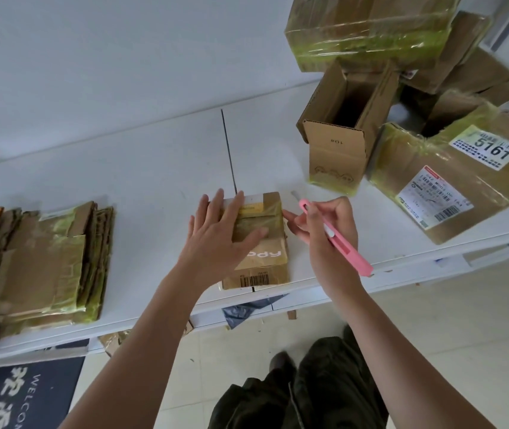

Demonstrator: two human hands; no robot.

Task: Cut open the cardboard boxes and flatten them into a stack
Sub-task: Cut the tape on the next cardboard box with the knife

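Left hand [220, 230]: fingers straight and spread, palm flat on top of the small taped box [262, 243], grasping nothing, only pressing down.
Flattened stack [46, 264]: well to the left of the left hand, at the left end of the white bench [154, 168]; brown sheets with yellow-green tape, lying flat one on another, their edges uneven.
Small taped box: under the left hand, close to the near edge of the bench; shut, glossy tape across its top, white lettering on its near half, a barcode on the side that faces the person.
Dark thin line [229, 151]: runs away from the left hand's fingertips over the bench top; what it is cannot be told.
Right hand [324, 230]: just right of the small taped box, fingers curled around a pink utility knife [336, 239].
Pink utility knife: held slantwise, its short blade tip pointing up and left beside the far right corner of the box, apart from the cardboard; its tail end sticks out past the wrist.
Open box [343, 125]: beyond and to the right of the right hand, upright, its top flaps raised, dark inside.
Labelled box [451, 181]: further right of the right hand, taped, with white shipping labels, one reading 5161.
Pile of boxes [370, 26]: far behind the right hand, stacked loosely against the wall.
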